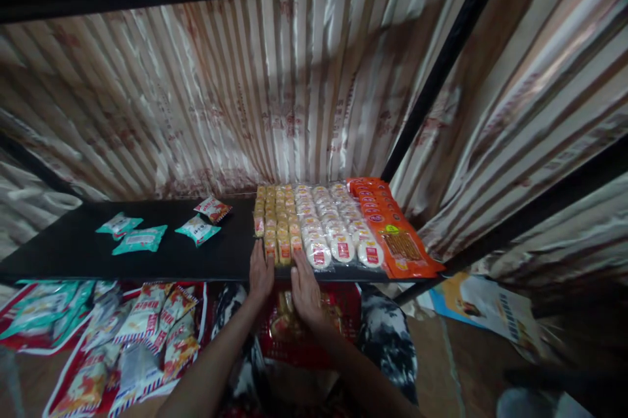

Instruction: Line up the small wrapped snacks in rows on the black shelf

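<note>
On a black shelf (161, 254) lie neat rows of small yellow snack packets (276, 218), with rows of round white packets (328, 222) to their right and orange packets (392, 231) at the far right. My left hand (260, 271) and my right hand (305, 290) rest at the shelf's front edge, fingers stretched flat. They press on either side of the nearest yellow packets. Neither hand holds anything.
Three teal packets (140, 238) and one red packet (212, 208) lie loose on the shelf's left. Below, large red snack bags (147, 333) spill on the floor at left, a red bag (299, 326) sits under my arms. Striped plastic sheeting (275, 91) backs the shelf.
</note>
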Tool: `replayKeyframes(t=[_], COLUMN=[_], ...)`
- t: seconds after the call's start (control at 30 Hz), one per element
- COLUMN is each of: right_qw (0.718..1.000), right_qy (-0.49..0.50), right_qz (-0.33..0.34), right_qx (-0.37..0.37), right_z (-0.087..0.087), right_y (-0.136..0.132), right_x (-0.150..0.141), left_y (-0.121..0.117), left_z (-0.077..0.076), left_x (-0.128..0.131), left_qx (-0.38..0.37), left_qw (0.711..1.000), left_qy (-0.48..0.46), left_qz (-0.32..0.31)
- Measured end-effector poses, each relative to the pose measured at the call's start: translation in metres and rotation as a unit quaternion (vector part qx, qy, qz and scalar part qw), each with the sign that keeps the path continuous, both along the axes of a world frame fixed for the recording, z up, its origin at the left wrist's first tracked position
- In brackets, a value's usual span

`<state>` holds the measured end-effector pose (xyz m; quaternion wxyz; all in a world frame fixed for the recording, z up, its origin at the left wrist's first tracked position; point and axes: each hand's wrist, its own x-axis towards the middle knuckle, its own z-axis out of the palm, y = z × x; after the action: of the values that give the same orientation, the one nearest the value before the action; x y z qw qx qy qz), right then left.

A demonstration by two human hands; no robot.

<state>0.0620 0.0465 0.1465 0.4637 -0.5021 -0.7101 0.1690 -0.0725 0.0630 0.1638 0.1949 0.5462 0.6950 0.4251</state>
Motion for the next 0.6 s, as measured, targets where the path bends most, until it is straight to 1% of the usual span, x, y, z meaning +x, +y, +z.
replayKeyframes(t=[0.13, 0.27, 0.47, 0.6], right_qw=[0.999, 0.998, 0.989, 0.981], right_qy=[-0.032, -0.060, -0.146, -0.191], right_qz=[-0.003, -0.005, 0.020, 0.030], right_qx=[0.000, 0.023, 0.033, 0.031], right_z=[-0.003, -0.003, 0.015, 0.024], right_y=[0.013, 0.033, 0.063, 0.078], right_x=[0.010, 0.006, -0.006, -0.008], left_y=[0.008, 0.019, 0.034, 0.040], left_z=[-0.002, 0.000, 0.005, 0.002], left_x=[0.006, 0.007, 0.008, 0.013], left_qx=[0.024, 0.045, 0.052, 0.054], left_qw=[0.999, 0.998, 0.995, 0.995], left_qy=[0.026, 0.053, 0.070, 0.070], left_qz=[-0.001, -0.007, -0.042, -0.051])
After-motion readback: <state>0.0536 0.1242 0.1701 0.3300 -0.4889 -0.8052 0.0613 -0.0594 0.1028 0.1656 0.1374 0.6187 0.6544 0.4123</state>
